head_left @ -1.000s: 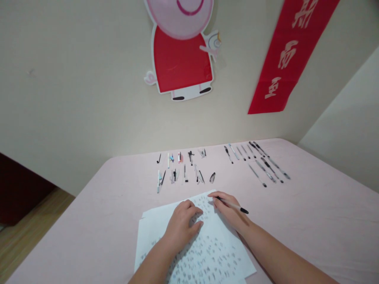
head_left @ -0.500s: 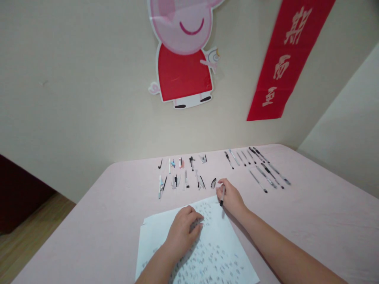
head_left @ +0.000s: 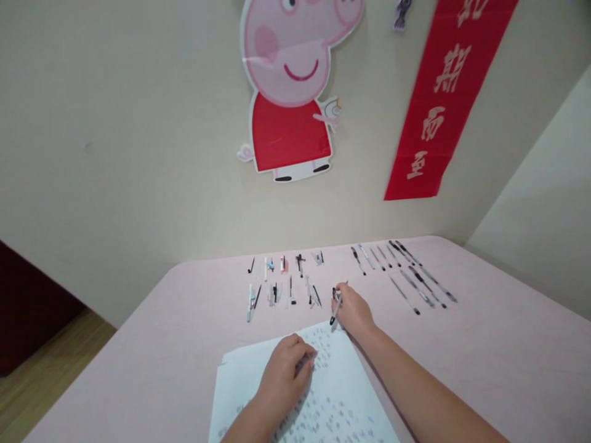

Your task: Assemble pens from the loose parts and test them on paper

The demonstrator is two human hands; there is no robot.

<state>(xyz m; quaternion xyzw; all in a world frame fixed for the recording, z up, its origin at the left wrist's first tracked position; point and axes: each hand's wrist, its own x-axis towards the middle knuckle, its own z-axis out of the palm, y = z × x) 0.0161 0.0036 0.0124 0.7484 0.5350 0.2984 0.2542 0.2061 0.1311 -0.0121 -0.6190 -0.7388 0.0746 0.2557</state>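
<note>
My left hand (head_left: 287,372) rests on a sheet of paper (head_left: 249,369) covered with small dark marks, its fingers loosely bent and the thumb apart; it holds nothing. Beyond the sheet's top right corner, my right hand (head_left: 354,309) is closed round a slim, clear-barrelled pen (head_left: 337,307), its black end pointing down toward the paper. A small dark piece, perhaps a pen cap (head_left: 335,294), is at the fingertips of that hand. Whether the fingers grip it or only touch it, I cannot tell.
Left of my right hand, small groups of pen parts (head_left: 276,293) lie in two rows on the pink tabletop (head_left: 152,344). Several whole pens (head_left: 422,277) lie at the back right. Behind stands a wall with a pig cutout (head_left: 290,135) and a red banner (head_left: 429,123).
My right hand has moved slightly left with the pen, reaching the small dark piece that lay just beside it. The view has tilted up a little. My left hand stays on the paper.
</note>
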